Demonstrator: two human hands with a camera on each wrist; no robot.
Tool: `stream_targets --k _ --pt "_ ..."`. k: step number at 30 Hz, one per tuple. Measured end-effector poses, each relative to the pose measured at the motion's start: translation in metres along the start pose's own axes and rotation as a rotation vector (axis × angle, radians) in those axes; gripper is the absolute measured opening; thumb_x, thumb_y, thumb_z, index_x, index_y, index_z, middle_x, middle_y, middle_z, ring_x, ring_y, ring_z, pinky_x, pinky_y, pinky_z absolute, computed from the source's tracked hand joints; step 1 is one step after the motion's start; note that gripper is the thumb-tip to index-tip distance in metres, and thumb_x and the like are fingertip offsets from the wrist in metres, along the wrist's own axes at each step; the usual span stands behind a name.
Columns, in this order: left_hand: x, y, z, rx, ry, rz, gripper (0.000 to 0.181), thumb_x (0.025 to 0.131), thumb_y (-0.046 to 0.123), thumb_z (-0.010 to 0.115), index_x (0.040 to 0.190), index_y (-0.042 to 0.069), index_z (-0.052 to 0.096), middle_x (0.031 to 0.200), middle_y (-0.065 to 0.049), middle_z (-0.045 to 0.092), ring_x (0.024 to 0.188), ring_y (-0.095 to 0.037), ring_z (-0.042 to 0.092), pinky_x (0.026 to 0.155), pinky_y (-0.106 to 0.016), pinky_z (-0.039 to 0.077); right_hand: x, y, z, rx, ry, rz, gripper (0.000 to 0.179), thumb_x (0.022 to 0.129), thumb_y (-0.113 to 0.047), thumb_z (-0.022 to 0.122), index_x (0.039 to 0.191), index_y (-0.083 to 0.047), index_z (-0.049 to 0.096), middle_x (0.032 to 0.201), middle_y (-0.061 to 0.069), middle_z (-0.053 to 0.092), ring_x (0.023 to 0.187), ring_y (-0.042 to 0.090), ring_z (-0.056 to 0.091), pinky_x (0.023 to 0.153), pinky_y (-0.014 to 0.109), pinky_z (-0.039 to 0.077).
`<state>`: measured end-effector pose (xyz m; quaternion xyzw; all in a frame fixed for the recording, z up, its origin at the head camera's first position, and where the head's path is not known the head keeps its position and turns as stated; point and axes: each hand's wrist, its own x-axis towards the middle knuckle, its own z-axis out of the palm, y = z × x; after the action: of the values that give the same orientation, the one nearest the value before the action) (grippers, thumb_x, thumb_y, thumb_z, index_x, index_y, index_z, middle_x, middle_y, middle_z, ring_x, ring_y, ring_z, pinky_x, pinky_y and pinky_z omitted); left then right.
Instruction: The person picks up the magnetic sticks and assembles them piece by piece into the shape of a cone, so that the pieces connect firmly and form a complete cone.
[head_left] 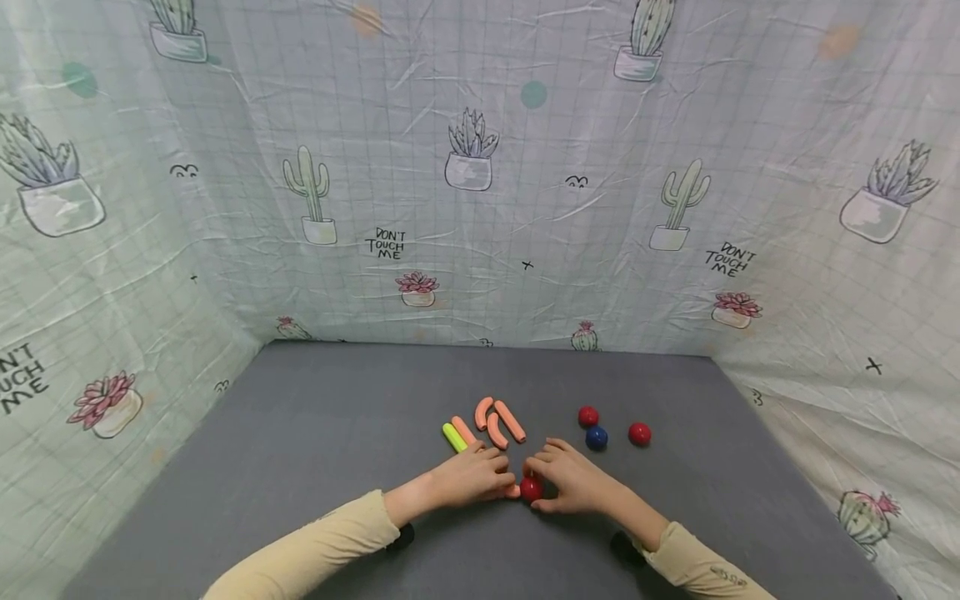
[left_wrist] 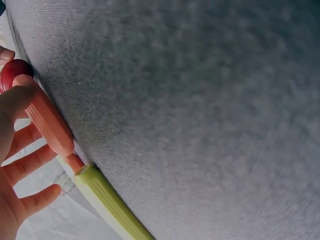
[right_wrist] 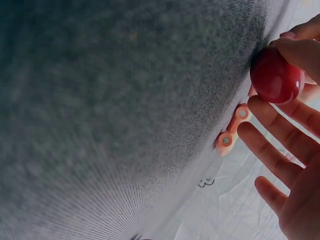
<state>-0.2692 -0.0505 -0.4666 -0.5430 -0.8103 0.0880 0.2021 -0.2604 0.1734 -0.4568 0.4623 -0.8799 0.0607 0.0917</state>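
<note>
My left hand pinches a straight orange ribbed rod between thumb and fingers, low over the table. In the head view most of this rod is hidden behind the fingers; only its end peeks out beside a glossy red ball. The right hand grips that ball with thumb and index finger, its other fingers spread. In the left wrist view the rod's tip meets the red ball. Just beyond the left fingers lie a lime-green rod and another orange rod.
Past the hands lie two curved orange pieces and a straight orange rod. Farther right sit a blue ball and two red balls. Cactus-printed sheeting walls the grey table at the back and sides.
</note>
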Motion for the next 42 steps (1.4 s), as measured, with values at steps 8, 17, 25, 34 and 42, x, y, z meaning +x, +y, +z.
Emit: stream_targets --k 8,17,25,34,42 --pt "-0.002 0.003 -0.006 0.020 -0.002 0.000 0.011 0.088 0.038 0.051 0.089 0.031 0.059 0.076 0.011 0.054 0.072 -0.005 0.048 0.065 -0.021 0.032 0.000 -0.001 -0.004 0.061 -0.046 -0.007 0.031 0.072 -0.039 0.069 0.095 -0.022 0.056 0.081 -0.013 0.056 0.082 0.003 0.052 0.097 0.046 0.034" --pt "-0.005 0.006 -0.011 0.024 -0.024 -0.017 0.010 0.087 0.037 0.053 0.093 0.031 0.059 0.078 0.010 0.054 0.071 -0.007 0.048 0.069 -0.023 0.036 0.000 0.004 -0.011 0.058 -0.063 -0.001 0.032 0.069 -0.033 0.073 0.095 -0.021 0.058 0.083 -0.010 0.060 0.085 0.006 0.054 0.095 0.048 0.034" --pt "-0.007 0.008 -0.012 0.009 -0.048 -0.031 0.011 0.088 0.037 0.051 0.094 0.032 0.059 0.075 0.009 0.053 0.065 -0.009 0.048 0.062 -0.022 0.038 0.008 0.014 -0.014 -0.001 -0.060 0.025 0.026 0.072 -0.025 0.072 0.094 -0.018 0.059 0.080 -0.005 0.059 0.082 0.009 0.055 0.094 0.046 0.035" --pt "-0.011 0.006 -0.015 -0.018 -0.065 -0.006 0.009 0.088 0.035 0.054 0.094 0.031 0.060 0.075 0.009 0.054 0.066 -0.007 0.044 0.060 -0.019 0.034 0.028 0.025 -0.010 -0.056 0.015 0.025 0.019 0.073 -0.019 0.070 0.090 -0.016 0.062 0.079 -0.003 0.060 0.080 0.013 0.055 0.094 0.048 0.036" --pt "-0.015 0.006 -0.019 -0.018 -0.058 0.029 0.007 0.082 0.028 0.059 0.089 0.029 0.061 0.076 0.010 0.054 0.068 -0.009 0.043 0.067 -0.023 0.036 0.049 0.038 -0.001 -0.140 0.138 -0.018 0.014 0.073 -0.018 0.071 0.083 -0.015 0.062 0.075 -0.004 0.057 0.079 0.016 0.056 0.090 0.046 0.040"
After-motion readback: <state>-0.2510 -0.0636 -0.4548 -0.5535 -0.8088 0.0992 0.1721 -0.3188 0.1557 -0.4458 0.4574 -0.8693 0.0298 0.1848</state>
